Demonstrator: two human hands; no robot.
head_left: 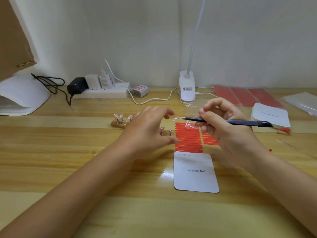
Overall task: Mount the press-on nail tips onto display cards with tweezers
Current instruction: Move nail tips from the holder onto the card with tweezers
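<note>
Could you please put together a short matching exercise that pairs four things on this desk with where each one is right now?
Things:
1. tweezers
2. display card
3. power strip
4. clip lamp

Places:
A. plugged with chargers, back left by the wall
B. lying flat, nearest the camera
C. held in the right hand
D. standing at the back, behind the red strips

Pairs: 1-C, 2-B, 3-A, 4-D

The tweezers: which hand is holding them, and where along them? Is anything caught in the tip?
The right hand grips the tweezers around the middle. Their tip pinches a small pink nail tip. The left hand holds nothing.
</note>
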